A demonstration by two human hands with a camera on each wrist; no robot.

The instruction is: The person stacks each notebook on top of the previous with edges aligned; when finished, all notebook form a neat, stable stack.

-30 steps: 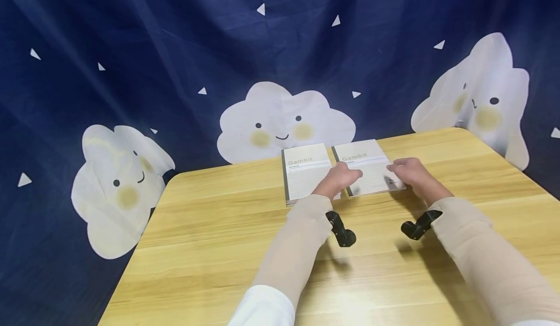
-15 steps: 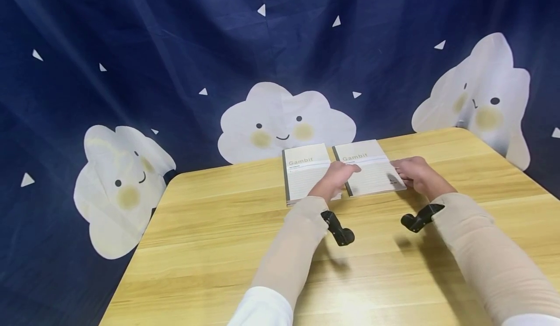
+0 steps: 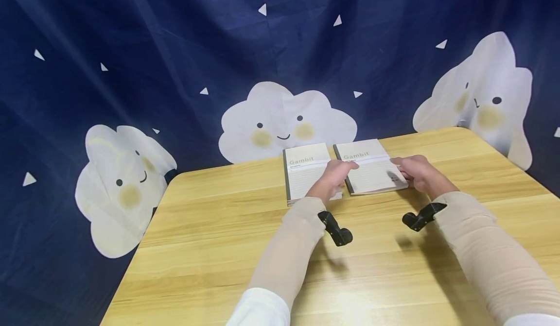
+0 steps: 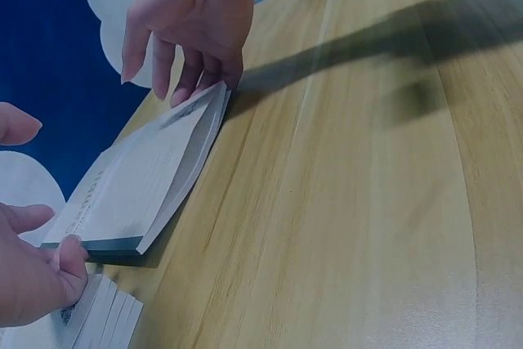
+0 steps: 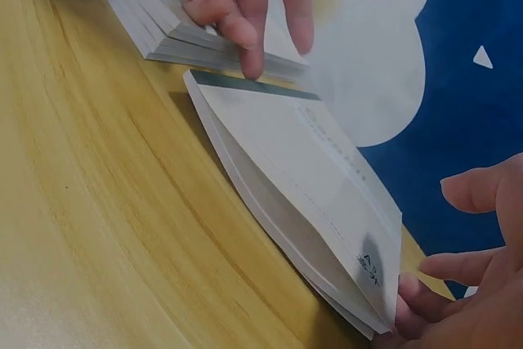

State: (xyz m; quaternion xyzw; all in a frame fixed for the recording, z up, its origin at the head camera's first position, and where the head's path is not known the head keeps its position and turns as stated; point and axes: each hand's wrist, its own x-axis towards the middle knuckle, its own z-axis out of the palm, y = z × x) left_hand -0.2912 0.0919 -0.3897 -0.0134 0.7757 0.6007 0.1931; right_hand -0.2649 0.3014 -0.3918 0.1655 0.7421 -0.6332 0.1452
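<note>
A white notebook (image 3: 369,163) marked "Gambit", with a dark spine strip, lies on the table to the right of a stack of similar notebooks (image 3: 304,178). My left hand (image 3: 331,176) reaches over the stack, and its fingertips touch the notebook's spine (image 5: 249,85), the thumb raised. At the opposite edge is my right hand (image 3: 419,171); its fingers (image 5: 421,300) rest against the notebook's lower outer corner, while the thumb (image 5: 474,190) stands apart from the cover. Along the bottom edge the cover bows up, leaving a gap above the pages.
The wooden table (image 3: 210,238) stretches out in front and to both sides. Behind it hangs a dark blue curtain (image 3: 183,34) with smiling clouds and white triangles. Black wrist-camera mounts (image 3: 336,229) stick out from the beige sleeves over the tabletop.
My right thumb has come off the notebook's cover and the hand has shifted slightly right. My left hand has drawn a little to the left. The stack stays in place.
</note>
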